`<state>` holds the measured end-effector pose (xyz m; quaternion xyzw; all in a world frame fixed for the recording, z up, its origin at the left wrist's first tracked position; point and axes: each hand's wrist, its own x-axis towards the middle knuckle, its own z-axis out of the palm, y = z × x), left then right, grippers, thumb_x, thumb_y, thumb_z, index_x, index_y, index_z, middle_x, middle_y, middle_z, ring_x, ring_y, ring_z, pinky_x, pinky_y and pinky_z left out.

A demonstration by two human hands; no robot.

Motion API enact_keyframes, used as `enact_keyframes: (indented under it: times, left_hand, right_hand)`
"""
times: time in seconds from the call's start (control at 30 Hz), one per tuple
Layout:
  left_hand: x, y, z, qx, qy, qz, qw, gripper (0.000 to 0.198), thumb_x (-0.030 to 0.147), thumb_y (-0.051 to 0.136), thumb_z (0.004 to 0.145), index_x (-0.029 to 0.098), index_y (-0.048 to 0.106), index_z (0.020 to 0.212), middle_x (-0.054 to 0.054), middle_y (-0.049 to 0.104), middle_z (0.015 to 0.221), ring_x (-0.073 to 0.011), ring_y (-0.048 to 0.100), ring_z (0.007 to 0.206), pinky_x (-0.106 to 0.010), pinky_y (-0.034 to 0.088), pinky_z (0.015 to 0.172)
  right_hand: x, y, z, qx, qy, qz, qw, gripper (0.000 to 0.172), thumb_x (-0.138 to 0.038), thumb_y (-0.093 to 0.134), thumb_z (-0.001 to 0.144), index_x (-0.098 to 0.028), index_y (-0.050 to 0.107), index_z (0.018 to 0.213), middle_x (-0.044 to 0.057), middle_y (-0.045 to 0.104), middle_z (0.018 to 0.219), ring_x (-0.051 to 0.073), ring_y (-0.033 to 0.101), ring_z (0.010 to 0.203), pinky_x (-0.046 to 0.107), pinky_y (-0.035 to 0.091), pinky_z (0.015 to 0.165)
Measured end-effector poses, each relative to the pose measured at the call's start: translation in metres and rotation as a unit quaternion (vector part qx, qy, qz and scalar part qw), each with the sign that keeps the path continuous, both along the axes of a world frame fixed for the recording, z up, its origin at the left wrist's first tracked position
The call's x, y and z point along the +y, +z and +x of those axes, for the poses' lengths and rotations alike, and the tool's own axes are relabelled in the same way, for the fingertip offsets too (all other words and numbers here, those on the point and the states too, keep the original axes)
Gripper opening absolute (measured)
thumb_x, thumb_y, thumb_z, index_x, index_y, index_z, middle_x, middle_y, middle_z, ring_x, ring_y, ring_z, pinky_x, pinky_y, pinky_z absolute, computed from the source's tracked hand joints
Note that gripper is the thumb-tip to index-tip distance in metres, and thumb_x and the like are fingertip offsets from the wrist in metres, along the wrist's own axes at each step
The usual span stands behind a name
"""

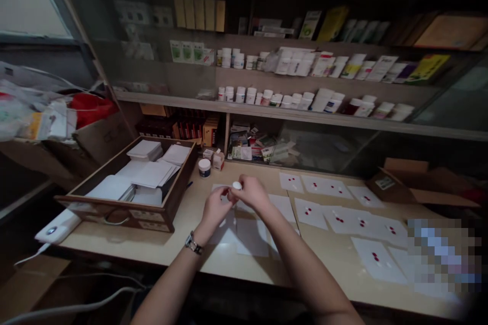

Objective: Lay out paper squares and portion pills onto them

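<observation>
Both my hands meet above the counter around a small white bottle. My left hand, with a watch on its wrist, is curled against the bottle's lower part. My right hand is closed around it from the right, and the white cap shows between the fingers. Below the hands lie blank white paper squares. To the right, several paper squares each carry small red pills.
A wooden drawer full of white paper stands at the left on the counter. A small white jar and a little box stand behind the hands. Glass-fronted shelves hold bottles and boxes. A cardboard box sits at the right.
</observation>
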<state>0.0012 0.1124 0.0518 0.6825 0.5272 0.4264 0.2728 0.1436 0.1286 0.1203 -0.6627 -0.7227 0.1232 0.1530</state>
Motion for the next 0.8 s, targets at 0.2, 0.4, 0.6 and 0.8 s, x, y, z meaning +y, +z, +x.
enact_keyframes:
  times: [0.2,0.4,0.6,0.8]
  left_hand:
    - [-0.057,-0.020,0.005,0.000,-0.014,0.009,1.000,0.026,0.012,0.060,0.073,0.019,0.066,0.098,-0.006,0.069,0.099,-0.0196,0.064,0.088,-0.030,0.049,0.078]
    - [-0.093,-0.029,-0.002,0.014,0.018,0.032,0.999,0.021,0.013,0.056,0.075,0.019,0.067,0.093,-0.005,0.066,0.088,-0.0197,0.061,0.083,-0.030,0.048,0.075]
    - [-0.093,-0.029,-0.006,-0.037,-0.055,-0.017,0.998,0.003,0.015,0.061,0.070,0.017,0.064,0.071,-0.001,0.061,0.071,-0.0146,0.057,0.068,-0.023,0.043,0.061]
    - [-0.097,-0.029,-0.008,-0.038,-0.062,-0.009,0.997,0.004,0.016,0.061,0.069,0.016,0.062,0.065,-0.001,0.058,0.068,-0.0136,0.055,0.067,-0.021,0.040,0.059]
  right_hand:
    - [-0.069,-0.026,-0.005,0.053,-0.003,0.011,0.999,0.022,-0.039,0.061,0.075,-0.017,0.060,0.075,0.004,0.065,0.068,0.014,0.052,0.059,0.025,0.020,0.051]
    - [-0.105,-0.043,-0.013,0.041,0.000,0.040,0.998,0.032,-0.050,0.055,0.082,-0.019,0.058,0.077,0.004,0.064,0.066,0.015,0.053,0.060,0.025,0.018,0.052]
    - [-0.103,-0.038,-0.009,0.036,0.058,0.016,0.998,0.034,-0.050,0.057,0.082,-0.018,0.058,0.071,0.003,0.062,0.063,0.013,0.049,0.055,0.024,0.018,0.050]
    - [-0.105,-0.037,-0.010,0.039,0.068,0.018,0.997,0.032,-0.047,0.059,0.081,-0.018,0.059,0.069,0.002,0.059,0.060,0.012,0.045,0.053,0.025,0.018,0.050]
